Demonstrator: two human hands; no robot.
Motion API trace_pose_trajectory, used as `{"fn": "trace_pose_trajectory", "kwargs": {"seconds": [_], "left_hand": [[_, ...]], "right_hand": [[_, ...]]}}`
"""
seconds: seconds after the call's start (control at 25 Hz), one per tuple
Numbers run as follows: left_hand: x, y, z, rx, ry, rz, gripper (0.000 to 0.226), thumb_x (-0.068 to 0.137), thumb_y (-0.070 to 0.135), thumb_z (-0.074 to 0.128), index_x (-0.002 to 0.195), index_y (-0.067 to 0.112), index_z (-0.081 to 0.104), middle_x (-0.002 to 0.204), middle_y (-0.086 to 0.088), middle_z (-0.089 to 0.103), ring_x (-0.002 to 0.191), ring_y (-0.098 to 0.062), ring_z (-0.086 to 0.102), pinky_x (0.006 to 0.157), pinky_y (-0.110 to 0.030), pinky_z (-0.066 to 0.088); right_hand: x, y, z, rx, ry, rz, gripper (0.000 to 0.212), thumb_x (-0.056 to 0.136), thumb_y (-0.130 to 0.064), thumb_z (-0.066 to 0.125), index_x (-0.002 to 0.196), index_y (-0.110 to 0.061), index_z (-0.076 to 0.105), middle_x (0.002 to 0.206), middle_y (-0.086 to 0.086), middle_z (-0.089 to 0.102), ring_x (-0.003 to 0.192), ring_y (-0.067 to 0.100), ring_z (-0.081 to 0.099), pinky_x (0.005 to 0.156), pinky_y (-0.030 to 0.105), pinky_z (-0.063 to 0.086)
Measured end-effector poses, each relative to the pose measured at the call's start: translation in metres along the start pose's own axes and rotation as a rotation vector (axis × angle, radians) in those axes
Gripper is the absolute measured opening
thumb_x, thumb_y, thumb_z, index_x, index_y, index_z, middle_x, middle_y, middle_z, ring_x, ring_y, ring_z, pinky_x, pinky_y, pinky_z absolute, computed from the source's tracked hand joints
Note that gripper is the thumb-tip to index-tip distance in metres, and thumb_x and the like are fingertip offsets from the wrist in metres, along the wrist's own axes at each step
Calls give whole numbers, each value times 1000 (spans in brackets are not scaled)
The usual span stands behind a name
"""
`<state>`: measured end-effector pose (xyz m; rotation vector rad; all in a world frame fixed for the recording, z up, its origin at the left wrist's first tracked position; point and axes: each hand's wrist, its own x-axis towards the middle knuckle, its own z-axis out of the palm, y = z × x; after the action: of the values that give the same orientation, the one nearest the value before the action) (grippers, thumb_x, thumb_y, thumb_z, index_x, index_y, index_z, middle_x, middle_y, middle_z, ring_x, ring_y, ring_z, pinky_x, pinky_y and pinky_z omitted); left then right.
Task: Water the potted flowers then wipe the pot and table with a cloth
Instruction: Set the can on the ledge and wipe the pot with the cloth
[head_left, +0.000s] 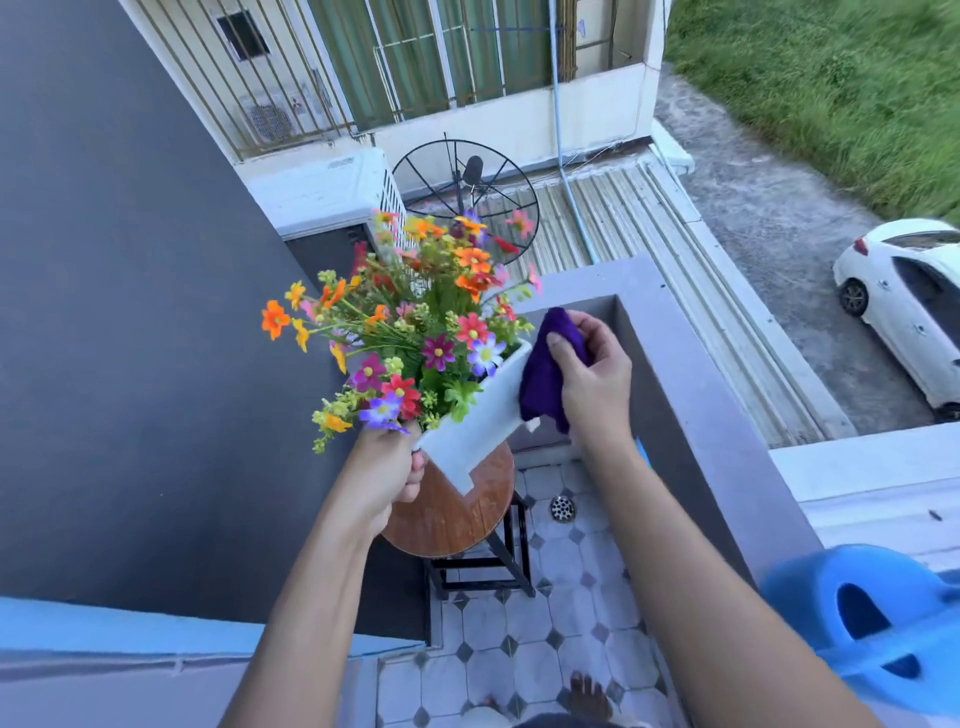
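1. Above the round wooden desk (452, 514), the white pot (475, 423) of mixed flowers (410, 332) is lifted clear and tilted, its far end higher than its near end.
2. Left hand (387, 475) grips the pot at its near left corner, fingers curled and clamped on the rim, partly hidden under the blooms.
3. Right hand (592, 379) holds a purple cloth (545, 374) bunched against the pot's right side wall; the fingers are closed tight on the cloth, thumb on top.
4. Step in hand, as I judge it: wiping the pot. Watering looks finished, since the blue watering can (872, 618) sits set aside at the near right on the ledge, well apart from both hands.
5. Desk below is bare where the pot would stand, so the table wipe appears not yet done; whether the wood is wet I cannot tell.
6. Next move calls for drawing the cloth along the remaining faces of the pot, turning it with the left hand while keeping the flowers from tipping out.
7. After that the pot needs putting down somewhere steady so the cloth can pass over the desk top.
8. Risk: the pot is held by one corner beside the balcony wall (691, 364), with a drop beyond, so a firm grip matters.
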<state>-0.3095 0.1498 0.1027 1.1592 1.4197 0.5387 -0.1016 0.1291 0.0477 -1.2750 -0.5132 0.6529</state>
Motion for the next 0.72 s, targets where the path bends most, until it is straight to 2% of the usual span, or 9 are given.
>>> {"fn": "trace_pose_trajectory", "kwargs": {"seconds": [0.08,0.2,0.32,0.4,0.44,0.52,0.56,0.64,0.72], "left_hand": [[-2,-1,-3,34,-40,12,27,93,6,34,72,20,29,56,0,30,39,-8,17,39,-18,12],[-7,-2,-3,82,-102,35,27,95,6,34,73,20,28,54,1,30,39,-8,17,38,-17,13],[-8,3,-5,162,-148,78,24,94,7,32,74,20,28,55,1,29,42,-9,16,39,-18,14],[-7,6,-9,208,-152,111,25,95,10,31,73,20,29,56,0,28,43,-9,16,40,-18,13],[-7,7,-11,225,-152,119,25,96,11,31,72,20,29,56,-1,27,43,-10,16,41,-18,13],[-7,7,-15,261,-158,135,27,98,12,29,72,19,29,56,-2,28,44,-10,17,41,-18,14],[-7,5,-18,277,-162,149,28,99,13,28,72,18,28,55,-2,28,44,-11,17,41,-19,15],[-7,-1,-21,306,-149,173,28,101,16,28,73,16,29,55,-4,30,44,-11,18,43,-20,16],[-4,-7,-24,325,-107,184,27,100,15,28,73,15,31,54,-4,31,41,-9,20,42,-19,17]], "right_hand": [[17,-3,-8,-20,-104,62,19,90,-10,69,104,-23,73,102,7,76,89,25,72,80,44,60],[25,-9,-14,-63,-249,192,17,88,-8,67,104,-6,72,89,12,73,74,21,65,69,33,53],[26,-20,-23,40,-382,391,12,95,-8,61,95,-11,73,76,9,73,62,19,66,62,28,53],[26,-17,-28,85,-446,459,12,96,-6,60,97,-11,71,80,13,71,63,21,67,65,30,54],[23,-17,-29,83,-480,472,11,93,-6,63,100,-10,70,87,18,70,70,26,68,71,34,55],[20,-18,-30,18,-537,479,25,82,-7,66,107,-7,67,95,24,67,82,33,66,79,41,54],[19,-21,-31,-41,-554,480,27,78,-7,65,105,-8,66,90,21,67,77,30,66,73,36,54],[16,-28,-31,-154,-579,455,14,78,-3,60,90,-10,61,65,7,63,53,17,60,51,22,49],[11,-32,-29,-197,-591,447,9,81,-1,64,83,-9,60,64,8,59,55,19,56,53,25,45]]}}
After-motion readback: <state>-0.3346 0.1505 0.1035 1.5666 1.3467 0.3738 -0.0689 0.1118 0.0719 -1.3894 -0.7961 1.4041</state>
